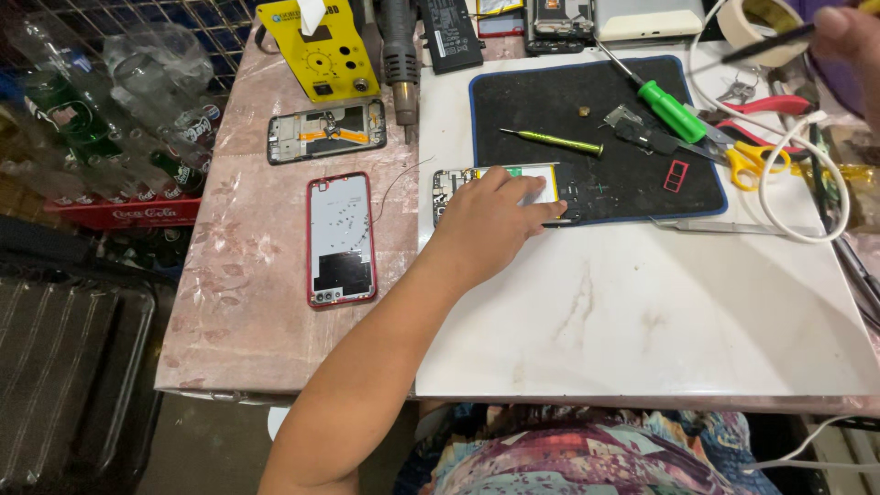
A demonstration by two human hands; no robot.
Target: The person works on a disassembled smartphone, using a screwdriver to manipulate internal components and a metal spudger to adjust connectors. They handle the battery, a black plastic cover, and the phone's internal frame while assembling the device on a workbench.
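Left hand (490, 225) spread flat on opened phone (500, 188): light, rigid, fragile inside (best gripped by edges); right hand (848, 37) pinching thin black tool (765, 44).

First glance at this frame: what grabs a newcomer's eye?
The left hand pressing down on an opened phone at the near-left edge of the black work mat. Left of it on the pink table lies a red-framed phone back cover, inside up. A green-handled screwdriver rests on the mat's far right; the right hand holds a thin dark tool top right.

The left hand (490, 225) lies palm down, arm outstretched; the right hand (848, 35) is raised far right, pinching.
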